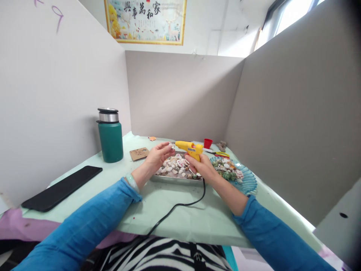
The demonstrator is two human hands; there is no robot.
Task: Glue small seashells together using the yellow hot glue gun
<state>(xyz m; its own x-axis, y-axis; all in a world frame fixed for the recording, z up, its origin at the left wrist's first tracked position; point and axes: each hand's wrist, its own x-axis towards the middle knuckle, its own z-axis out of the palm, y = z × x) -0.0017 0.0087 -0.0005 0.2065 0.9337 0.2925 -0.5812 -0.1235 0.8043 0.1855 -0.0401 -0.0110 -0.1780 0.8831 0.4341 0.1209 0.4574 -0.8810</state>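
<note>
The glue gun (188, 148) sits in the right hand (203, 168), yellow body above the curled fingers, nozzle pointing left toward the left hand (160, 155). Nearest is a striped garment (169, 255), partly under the table edge. The cord (180, 204), black, rises from that edge over the pale green cloth (217, 222) to the glue gun's handle. A black pad (63, 188) lies at the left. Blue sleeves (84, 224) cover both forearms, and a pale bangle (132, 182) circles the left wrist. The right hand is wrapped firmly around the handle; the left pinches a pale piece (172, 146) between its fingertips, right at the nozzle, though whether the two touch I cannot tell. Below both hands is a metal tray (177, 180) of shells (175, 165). To its right is a blue plate (249, 180) heaped with shells and green bits; to the left stand a green bottle (110, 142) and, lying flat, a brown card (139, 153). Farther back are scissors (222, 154), a red cup (208, 143) and a small orange piece (152, 138), then a grey partition (184, 94), with a gold-framed picture (146, 22) on the wall beyond.
</note>
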